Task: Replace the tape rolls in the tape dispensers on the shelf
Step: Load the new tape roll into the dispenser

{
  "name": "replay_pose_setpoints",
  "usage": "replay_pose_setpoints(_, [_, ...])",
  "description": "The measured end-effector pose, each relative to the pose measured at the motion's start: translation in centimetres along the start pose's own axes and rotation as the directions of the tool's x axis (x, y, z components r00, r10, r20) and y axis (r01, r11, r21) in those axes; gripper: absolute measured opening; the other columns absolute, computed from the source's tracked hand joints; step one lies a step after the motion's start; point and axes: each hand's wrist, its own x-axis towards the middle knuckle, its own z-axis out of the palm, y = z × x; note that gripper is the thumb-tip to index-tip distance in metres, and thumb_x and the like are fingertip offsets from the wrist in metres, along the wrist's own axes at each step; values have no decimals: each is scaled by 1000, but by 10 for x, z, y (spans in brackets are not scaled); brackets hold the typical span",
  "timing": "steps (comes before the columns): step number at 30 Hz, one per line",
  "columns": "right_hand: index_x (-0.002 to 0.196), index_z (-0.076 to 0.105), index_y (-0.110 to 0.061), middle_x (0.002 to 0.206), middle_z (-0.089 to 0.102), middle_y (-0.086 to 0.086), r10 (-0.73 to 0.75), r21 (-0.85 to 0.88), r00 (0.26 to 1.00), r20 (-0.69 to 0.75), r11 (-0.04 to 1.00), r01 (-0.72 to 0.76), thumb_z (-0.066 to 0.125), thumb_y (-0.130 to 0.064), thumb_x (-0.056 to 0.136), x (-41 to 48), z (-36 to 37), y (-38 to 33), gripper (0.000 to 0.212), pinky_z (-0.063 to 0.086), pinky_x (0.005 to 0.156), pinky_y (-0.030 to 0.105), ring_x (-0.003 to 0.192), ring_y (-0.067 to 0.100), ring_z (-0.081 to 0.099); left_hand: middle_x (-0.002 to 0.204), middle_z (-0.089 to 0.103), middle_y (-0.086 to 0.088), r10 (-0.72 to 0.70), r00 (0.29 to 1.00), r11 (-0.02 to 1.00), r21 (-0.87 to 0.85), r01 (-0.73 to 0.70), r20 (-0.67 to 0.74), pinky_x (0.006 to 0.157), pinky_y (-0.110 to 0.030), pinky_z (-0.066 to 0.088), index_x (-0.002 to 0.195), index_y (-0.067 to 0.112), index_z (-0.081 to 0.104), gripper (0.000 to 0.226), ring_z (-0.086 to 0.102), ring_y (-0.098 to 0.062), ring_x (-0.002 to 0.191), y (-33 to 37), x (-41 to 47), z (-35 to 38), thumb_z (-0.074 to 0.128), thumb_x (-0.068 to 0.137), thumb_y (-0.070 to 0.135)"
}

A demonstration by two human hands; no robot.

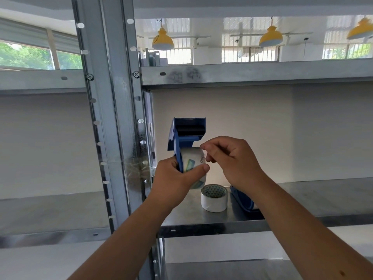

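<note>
The left hand gripped a blue dispenser and its roll above the shelf. The right hand, fingers curled, pinched the roll's top edge. 1 spare roll stood on the shelf beside a 2nd dispenser.

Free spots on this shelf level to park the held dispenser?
Widest bare patch: shelf right of the right forearm, out to the frame edge. The left bay's shelf, past the upright post, is also bare. Crowded: the spare tape roll and second blue dispenser sit close together under the held dispenser, leaving only a narrow front strip.
</note>
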Motion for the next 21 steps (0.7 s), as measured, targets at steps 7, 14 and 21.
replay_pose_setpoints(7, [109, 79, -25, 96, 82, -8, 22, 69, 998, 51, 997, -25, 74, -7, 92, 4, -1, 2, 25, 61, 82, 23, 90, 7, 76, 71, 79, 13, -31, 1000, 999, 24, 31, -7, 55, -12, 55, 71, 46, 78, 24, 77, -5, 64, -8, 0, 1, 91, 79, 28])
replay_pose_setpoints(14, [95, 79, -21, 87, 75, -11, 31, -123, 999, -43, 992, -36, 74, -15, 93, 10, 6, 13, 8, 57, 74, 24, 81, 10, 69, 75, 81, 4, -83, 997, 995, 48, 83, -9, 56, -18, 59, 76, 27, 79, 25, 78, -9, 66, -18, 1, 5, 88, 70, 49])
replay_pose_setpoints(21, [91, 78, -22, 86, 74, -10, 42, -305, 998, -46, 951, -54, 67, -20, 94, 18, 7, 14, 11, 57, 73, 32, 77, 7, 66, 83, 82, -11, -136, 991, 985, 103, 136, 1, 70, -41, 68, 86, 9, 76, 61, 81, -23, 75, -24, 2, 5, 80, 61, 64])
